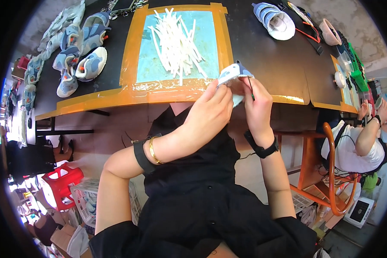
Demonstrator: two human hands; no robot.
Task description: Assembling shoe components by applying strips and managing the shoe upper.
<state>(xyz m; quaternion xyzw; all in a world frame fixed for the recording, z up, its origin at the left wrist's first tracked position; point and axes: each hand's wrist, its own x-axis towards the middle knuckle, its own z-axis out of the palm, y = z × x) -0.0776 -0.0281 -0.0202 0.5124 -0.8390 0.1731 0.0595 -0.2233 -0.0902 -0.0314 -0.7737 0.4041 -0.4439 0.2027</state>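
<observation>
Just over the table's front edge I hold a small white and blue-grey shoe upper [231, 73]. My left hand [211, 108] is closed on its left side, with thumb and fingers pinching the edge. Closed around its right side, my right hand [259, 105] also has a thin dark tool [251, 89] between its fingers; the tool's kind is too small to make out. Part of the upper is hidden behind my fingers. Beyond it, a loose pile of narrow white strips [178, 45] lies on a pale blue mat [207, 36].
Brown tape [129, 60] borders the mat. Several blue and white shoe uppers [91, 64] lie at the left. Another upper [276, 22] sits far right, near a red cord [308, 35]. A person [357, 142] works at the right, beside an orange-brown chair [331, 172]. A red stool [62, 185] stands lower left.
</observation>
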